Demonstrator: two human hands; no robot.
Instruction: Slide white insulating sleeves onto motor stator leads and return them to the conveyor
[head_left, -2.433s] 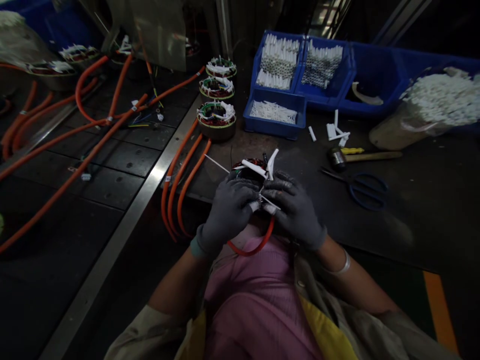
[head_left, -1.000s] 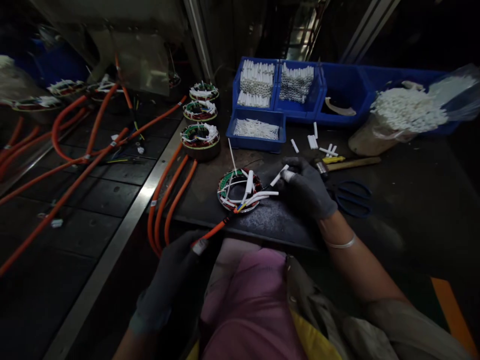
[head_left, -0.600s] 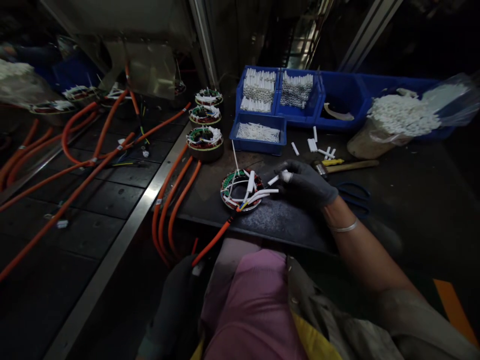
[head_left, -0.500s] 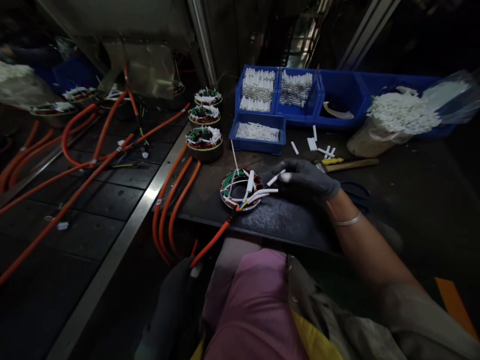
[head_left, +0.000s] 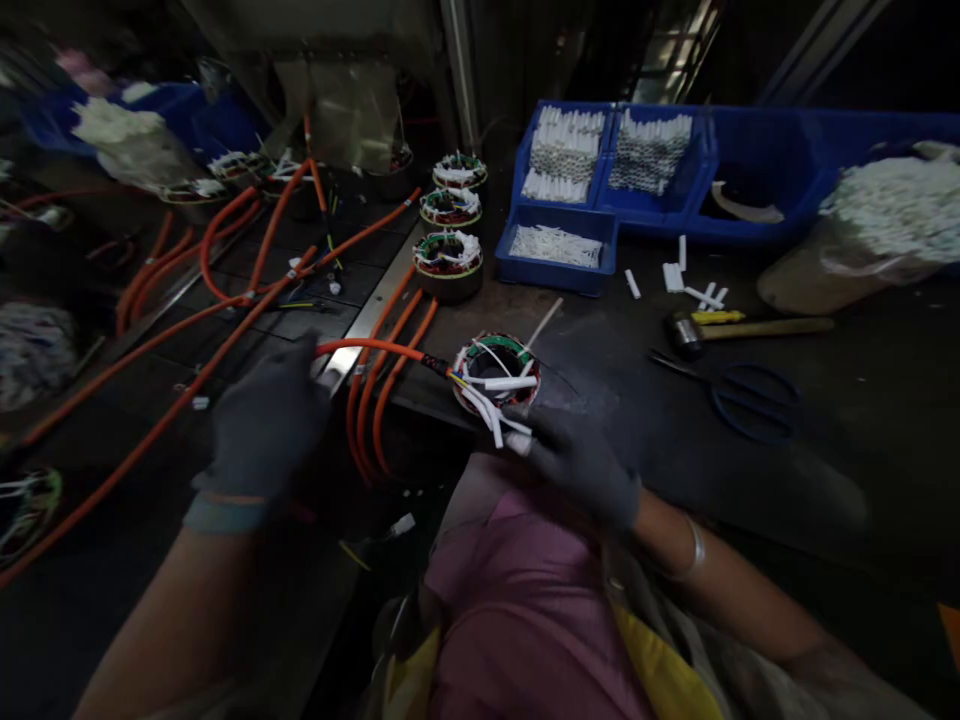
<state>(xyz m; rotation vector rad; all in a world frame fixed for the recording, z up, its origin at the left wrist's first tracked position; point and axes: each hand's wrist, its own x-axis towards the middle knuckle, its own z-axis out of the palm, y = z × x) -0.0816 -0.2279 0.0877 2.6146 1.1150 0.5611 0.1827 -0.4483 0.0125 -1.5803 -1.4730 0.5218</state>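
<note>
A wound stator ring (head_left: 495, 372) with white sleeves and coloured wires lies near the front edge of the dark bench. An orange cable (head_left: 375, 348) runs from it to the left. My left hand (head_left: 264, 428), in a grey glove, is closed on that cable at its left end. My right hand (head_left: 574, 462), also gloved, sits at the ring's near side, fingers pinched on the white sleeves (head_left: 504, 432) that stick out of it.
Three more stators (head_left: 448, 262) stand in a row behind, with orange cables hanging over the bench edge. Blue bins (head_left: 570, 215) hold white sleeves. A hammer (head_left: 742, 326), blue scissors (head_left: 739, 392) and a bag of white tubes (head_left: 885, 215) lie to the right. A conveyor surface with further cables lies left.
The ring has turned so its orange cable now points left instead of toward me. My left hand rose from below the bench to the left. My right hand moved to the ring's near side.
</note>
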